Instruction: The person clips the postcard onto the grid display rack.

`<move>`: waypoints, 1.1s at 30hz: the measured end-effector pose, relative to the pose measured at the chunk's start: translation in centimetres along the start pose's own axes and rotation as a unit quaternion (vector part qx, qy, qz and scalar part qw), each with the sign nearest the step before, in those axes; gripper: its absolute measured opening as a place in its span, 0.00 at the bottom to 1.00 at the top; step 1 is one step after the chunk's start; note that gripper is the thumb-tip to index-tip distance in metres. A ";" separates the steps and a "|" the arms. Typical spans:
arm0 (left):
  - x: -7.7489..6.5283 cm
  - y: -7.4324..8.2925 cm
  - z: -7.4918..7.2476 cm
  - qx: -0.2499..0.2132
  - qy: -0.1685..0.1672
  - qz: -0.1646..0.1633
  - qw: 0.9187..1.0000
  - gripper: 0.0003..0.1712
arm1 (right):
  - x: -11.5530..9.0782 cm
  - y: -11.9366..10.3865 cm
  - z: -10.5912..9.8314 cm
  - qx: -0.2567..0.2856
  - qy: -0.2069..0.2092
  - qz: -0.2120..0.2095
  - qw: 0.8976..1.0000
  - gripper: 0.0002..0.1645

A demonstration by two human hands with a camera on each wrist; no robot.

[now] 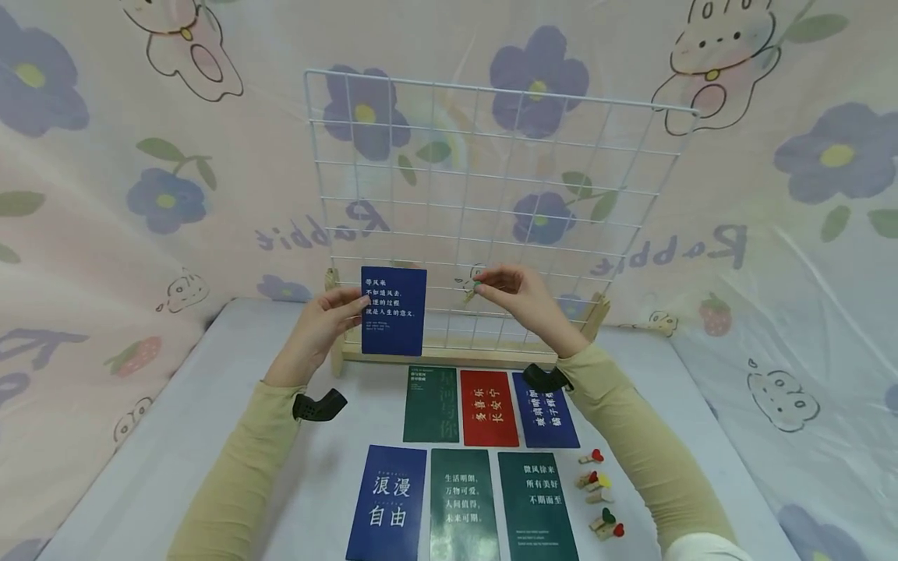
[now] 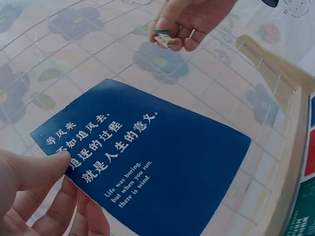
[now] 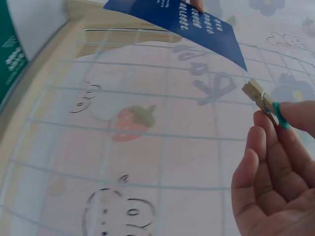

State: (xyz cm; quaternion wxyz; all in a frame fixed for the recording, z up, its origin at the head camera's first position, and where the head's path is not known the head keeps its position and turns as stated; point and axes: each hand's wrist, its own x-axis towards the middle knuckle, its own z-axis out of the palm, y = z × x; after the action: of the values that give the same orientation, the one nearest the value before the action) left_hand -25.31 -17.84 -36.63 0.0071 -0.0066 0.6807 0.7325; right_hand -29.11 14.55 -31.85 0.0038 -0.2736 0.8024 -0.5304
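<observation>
My left hand point(image 1: 319, 327) pinches a blue card point(image 1: 394, 331) by its left edge, thumb over the front. White Chinese lines and smaller English text show on the card in the left wrist view point(image 2: 182, 142). The card stands upright before the lower left of a white wire grid point(image 1: 456, 195). Between thumb and fingertips, my right hand point(image 1: 522, 300) holds a small wooden clothespin point(image 3: 257, 96) with a green piece on it. That clothespin is in front of the grid's lower middle, to the right of the card and apart from it.
The grid stands in a wooden base point(image 1: 449, 354). In front lie two rows of cards, among them a red card point(image 1: 489, 428) and a dark blue card point(image 1: 387, 538). Several clothespins with coloured hearts point(image 1: 596, 481) lie to their right. A patterned cloth point(image 1: 793, 327) hangs behind.
</observation>
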 end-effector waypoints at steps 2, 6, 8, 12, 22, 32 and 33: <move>0.2 0.5 0.0 0.001 -0.002 0.007 1.000 0.12 | 0.5 -0.8 0.0 0.000 0.003 -0.008 1.000 0.15; 0.5 1.4 -0.1 -0.007 -0.002 0.027 1.000 0.12 | 1.5 -2.5 0.2 -0.008 0.010 -0.031 0.999 0.16; 0.7 1.8 -0.1 -0.017 0.001 0.037 0.999 0.10 | 2.0 -3.6 0.3 -0.010 0.013 -0.042 0.999 0.16; 1.1 2.8 0.0 -0.039 0.012 0.054 0.998 0.06 | 2.5 -5.9 0.5 -0.012 0.022 -0.061 0.998 0.14; 1.4 4.4 0.3 -0.067 0.021 0.071 0.995 0.04 | 4.1 -4.9 0.4 -0.007 0.037 -0.056 0.998 0.13; 1.5 5.5 0.3 -0.063 0.032 0.090 0.993 0.04 | 5.0 -5.4 0.2 -0.005 0.046 -0.070 0.996 0.13; 1.5 5.6 0.3 -0.066 0.031 0.089 0.993 0.04 | 5.1 -5.6 0.2 -0.007 0.048 -0.067 0.997 0.14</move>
State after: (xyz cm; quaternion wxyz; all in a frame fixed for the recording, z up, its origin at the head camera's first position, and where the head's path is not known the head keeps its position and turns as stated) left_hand -26.96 -17.94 -31.04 -0.0802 0.0308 0.6287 0.7729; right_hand -30.94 10.52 -25.71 -0.0723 -0.3014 0.7849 -0.5366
